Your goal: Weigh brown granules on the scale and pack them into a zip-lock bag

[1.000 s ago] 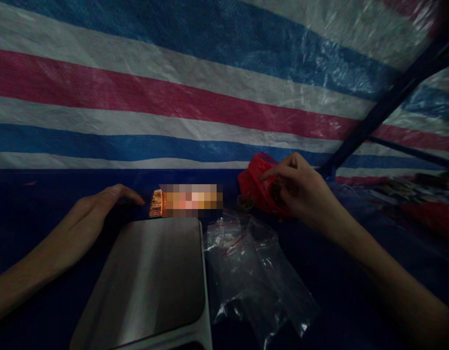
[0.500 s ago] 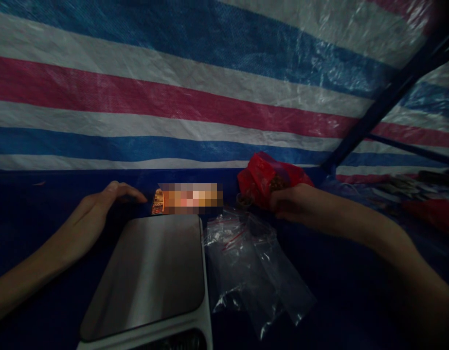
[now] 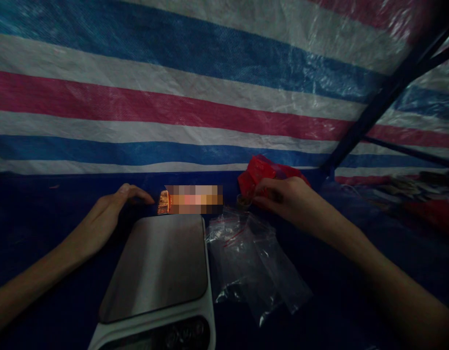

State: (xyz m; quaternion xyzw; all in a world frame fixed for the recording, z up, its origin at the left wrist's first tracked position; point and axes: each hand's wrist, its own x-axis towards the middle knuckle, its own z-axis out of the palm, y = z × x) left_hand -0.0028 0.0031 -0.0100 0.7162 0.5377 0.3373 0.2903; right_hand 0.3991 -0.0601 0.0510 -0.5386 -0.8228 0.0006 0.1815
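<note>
A dim view down onto a dark blue table (image 3: 49, 228) backed by a striped red, white and blue tarp (image 3: 195, 97). The left hand (image 3: 107, 216) lies palm-down on the table with fingers loosely spread, holding nothing, just beside the far left corner of a scale (image 3: 162, 262). Its fingertips point toward a small orange packet (image 3: 164, 202) that lies just past the scale's far edge. The right hand (image 3: 286, 199) reaches to a red bag (image 3: 259, 172) near the tarp's foot and its fingers are curled against the bag — whether they pinch it cannot be told in the gloom. Clear bags (image 3: 249, 257) lie in a loose heap between the scale's right edge and the right forearm, close beside the scale. Bare table lies open left of the left arm — and, in front, right of the clear bags. A dark pole (image 3: 377, 104) slants up at the far right.
</note>
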